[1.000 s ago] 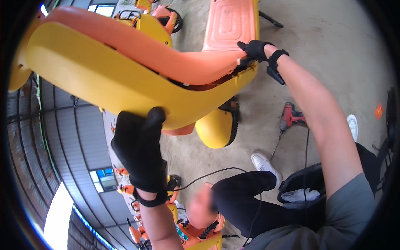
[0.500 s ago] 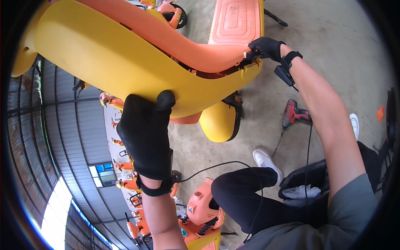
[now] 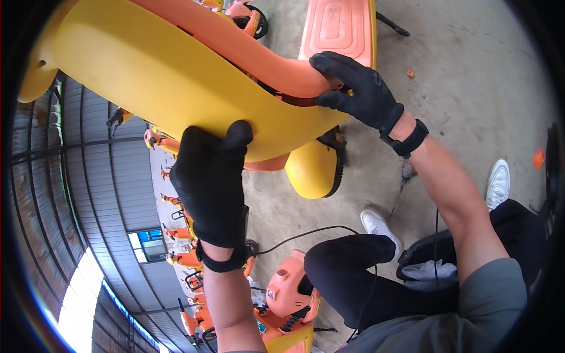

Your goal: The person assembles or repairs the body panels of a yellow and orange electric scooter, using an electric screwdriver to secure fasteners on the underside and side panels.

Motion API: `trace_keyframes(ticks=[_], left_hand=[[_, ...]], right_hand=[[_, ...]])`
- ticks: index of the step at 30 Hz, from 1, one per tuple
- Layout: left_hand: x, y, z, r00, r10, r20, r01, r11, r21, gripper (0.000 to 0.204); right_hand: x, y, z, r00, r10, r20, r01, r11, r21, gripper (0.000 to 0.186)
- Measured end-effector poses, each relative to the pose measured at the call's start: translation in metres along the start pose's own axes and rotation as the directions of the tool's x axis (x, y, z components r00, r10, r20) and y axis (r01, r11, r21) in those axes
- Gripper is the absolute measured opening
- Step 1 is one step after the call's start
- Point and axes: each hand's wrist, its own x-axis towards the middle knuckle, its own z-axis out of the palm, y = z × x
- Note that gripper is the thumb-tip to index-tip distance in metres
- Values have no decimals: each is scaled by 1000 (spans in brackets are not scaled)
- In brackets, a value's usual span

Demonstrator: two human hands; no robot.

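- Though its fingers hide, left hand [image 3: 212, 182] clamps yellow panel [image 3: 165, 76]
- Right hand [image 3: 366, 97] touches orange panel [image 3: 276, 67]; clamped, cannot tell
- One power tool [image 3: 407, 169], mostly covered; two shoes [image 3: 379, 229]

Yellow panel [image 3: 159, 76]: smooth plastic; floor [image 3: 471, 100]: matt concrete.

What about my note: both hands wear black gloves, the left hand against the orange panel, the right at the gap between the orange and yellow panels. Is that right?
The left hand is against the yellow panel, not the orange panel; the head view shows this. The rest holds, the right hand included.
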Motion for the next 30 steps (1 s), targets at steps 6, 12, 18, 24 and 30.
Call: trace_keyframes(ticks=[6, 12, 18, 24, 30], left_hand=[[1, 0, -1, 1000, -29, 0, 29, 998, 54, 40], [1, 1, -2, 999, 41, 11, -42, 988, 146, 31], [2, 5, 0, 998, 61, 12, -62, 988, 141, 29], [2, 6, 1, 1000, 17, -1, -17, 998, 59, 31], [2, 6, 2, 1000, 16, 18, -16, 1000, 23, 30]], right_hand=[[7, -12, 5, 993, -110, -53, 106, 992, -69, 58], [7, -20, 12, 971, -213, -109, 189, 962, -195, 55], [3, -23, 19, 955, -229, -186, 185, 955, -230, 52], [14, -48, 9, 962, -232, -144, 215, 969, -122, 57], [28, -61, 12, 989, -120, -89, 116, 992, -50, 64]])
